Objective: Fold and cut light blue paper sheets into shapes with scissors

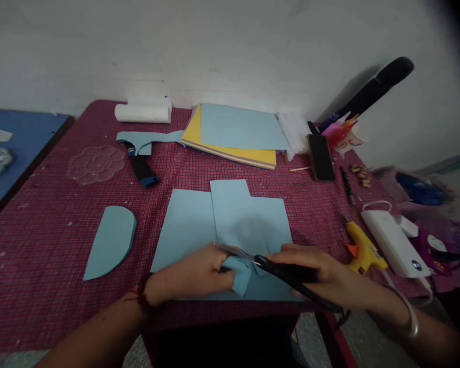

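Your left hand (pixel 193 276) pinches a small folded flap of light-blue paper (pixel 240 276) at the near edge of the table (pixel 42 230), with the fingers curled tight on it. Your right hand (pixel 314 271) is closed around the black handles of the scissors (pixel 260 260), whose thin metal blades meet the flap from the right. Under the flap, flat matte light-blue sheets (pixel 187 225) lie overlapped on the red checked cloth, near the middle.

Toward the left edge lies a half-round blue cut-out (pixel 111 240). By the right edge, just beside your right hand, are a yellow glue gun (pixel 362 250) and a smooth white box (pixel 391 240). Along the far edge rest a stack of blue and yellow paper (pixel 233 138) and a white roll (pixel 143 111). A clear flower-shaped dish (pixel 95 163) lies toward the far left corner.
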The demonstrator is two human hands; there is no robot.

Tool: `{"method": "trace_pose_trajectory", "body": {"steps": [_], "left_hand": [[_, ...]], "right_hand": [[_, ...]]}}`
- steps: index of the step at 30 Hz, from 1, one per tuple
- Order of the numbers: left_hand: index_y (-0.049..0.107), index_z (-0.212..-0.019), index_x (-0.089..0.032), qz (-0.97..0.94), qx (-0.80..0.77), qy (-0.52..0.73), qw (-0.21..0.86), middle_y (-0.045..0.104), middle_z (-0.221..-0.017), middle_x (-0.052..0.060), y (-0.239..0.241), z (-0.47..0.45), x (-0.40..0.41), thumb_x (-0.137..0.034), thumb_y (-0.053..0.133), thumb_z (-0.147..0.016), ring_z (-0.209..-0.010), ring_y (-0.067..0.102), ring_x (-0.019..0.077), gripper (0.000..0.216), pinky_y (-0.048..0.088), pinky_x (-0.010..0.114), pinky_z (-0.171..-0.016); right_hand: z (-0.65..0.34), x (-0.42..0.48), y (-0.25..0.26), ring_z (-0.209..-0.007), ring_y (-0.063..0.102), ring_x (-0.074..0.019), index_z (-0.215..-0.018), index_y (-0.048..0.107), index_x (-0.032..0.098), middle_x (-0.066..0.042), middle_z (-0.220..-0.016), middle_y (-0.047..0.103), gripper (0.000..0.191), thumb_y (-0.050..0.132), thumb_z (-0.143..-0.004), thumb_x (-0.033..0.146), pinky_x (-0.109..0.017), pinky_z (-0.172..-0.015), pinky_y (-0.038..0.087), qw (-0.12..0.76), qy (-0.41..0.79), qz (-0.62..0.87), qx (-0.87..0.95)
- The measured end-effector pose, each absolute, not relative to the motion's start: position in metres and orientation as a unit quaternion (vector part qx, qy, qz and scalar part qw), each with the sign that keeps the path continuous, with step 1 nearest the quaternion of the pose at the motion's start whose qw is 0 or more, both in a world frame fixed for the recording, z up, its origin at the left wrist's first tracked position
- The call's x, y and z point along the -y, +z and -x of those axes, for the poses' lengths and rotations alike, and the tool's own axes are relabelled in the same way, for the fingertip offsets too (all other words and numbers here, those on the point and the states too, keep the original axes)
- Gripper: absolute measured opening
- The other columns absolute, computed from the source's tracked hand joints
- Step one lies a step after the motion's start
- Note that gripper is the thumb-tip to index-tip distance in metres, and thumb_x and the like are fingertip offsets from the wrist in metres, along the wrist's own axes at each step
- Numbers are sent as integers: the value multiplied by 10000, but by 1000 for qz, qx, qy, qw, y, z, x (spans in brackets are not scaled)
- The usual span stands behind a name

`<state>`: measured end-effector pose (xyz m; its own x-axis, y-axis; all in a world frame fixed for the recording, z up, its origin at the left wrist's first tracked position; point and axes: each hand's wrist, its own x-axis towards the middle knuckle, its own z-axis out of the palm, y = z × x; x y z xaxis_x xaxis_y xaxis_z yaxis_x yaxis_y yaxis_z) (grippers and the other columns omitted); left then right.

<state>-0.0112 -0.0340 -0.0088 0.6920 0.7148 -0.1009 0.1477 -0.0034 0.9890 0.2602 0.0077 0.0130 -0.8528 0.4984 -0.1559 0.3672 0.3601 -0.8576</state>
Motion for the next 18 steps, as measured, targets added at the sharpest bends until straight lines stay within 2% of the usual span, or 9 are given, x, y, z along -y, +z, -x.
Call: {"method": "trace_pose_trajectory", "body": {"steps": [3,5,8,10,13,16,18], "left_hand": [[522,-738,-174,-593,-344,211,697,470,-654,-51,-10,13,34,-55,433,-720,-611,448,86,149,375,198,-571],[559,-764,-163,-532,-354,208,740,536,-648,-42,-9,14,34,-57,441,-689,-611,515,94,175,417,201,-580],[606,-719,-139,-457,-365,226,779,611,-638,-7,-7,15,34,-92,468,-674,-584,571,106,152,469,218,-585],[614,-700,-133,-421,-386,254,781,622,-600,4,-6,15,35,-132,497,-675,-543,574,109,119,474,217,-554],[599,-677,-132,-409,-413,302,756,608,-553,2,-5,13,36,-195,552,-683,-522,574,111,78,478,218,-545],[594,-699,-133,-404,-436,325,735,608,-569,-4,-8,10,35,-282,615,-708,-527,571,106,151,482,222,-553],[591,-715,-135,-396,-457,336,723,613,-586,-5,-10,8,34,-344,653,-704,-533,572,110,218,480,229,-548]], "right_hand": [[-263,-12,12,-901,635,-184,-1288,578,267,-57,-1022,667,467,678,-833,308,-309,-767,518,70,516,317,793],[-267,-21,12,-1019,634,-220,-1297,566,269,-75,-1175,658,474,664,-839,343,-363,-857,524,99,512,378,765],[-276,-41,6,-1123,598,-245,-1357,499,277,-77,-1286,607,473,569,-891,326,-426,-950,493,154,410,451,778],[-285,-55,-4,-1120,589,-269,-1367,492,242,-103,-1258,602,474,525,-896,291,-474,-981,462,154,269,489,816],[-296,-68,-20,-994,621,-290,-1332,529,149,-154,-1143,610,450,478,-897,256,-501,-927,482,109,103,523,839],[-300,-69,-26,-984,609,-290,-1298,553,114,-165,-1103,608,421,455,-904,225,-485,-922,478,90,49,519,849],[-295,-64,-22,-992,592,-295,-1240,594,123,-162,-1078,609,377,471,-902,235,-495,-922,466,119,33,514,849]]}}
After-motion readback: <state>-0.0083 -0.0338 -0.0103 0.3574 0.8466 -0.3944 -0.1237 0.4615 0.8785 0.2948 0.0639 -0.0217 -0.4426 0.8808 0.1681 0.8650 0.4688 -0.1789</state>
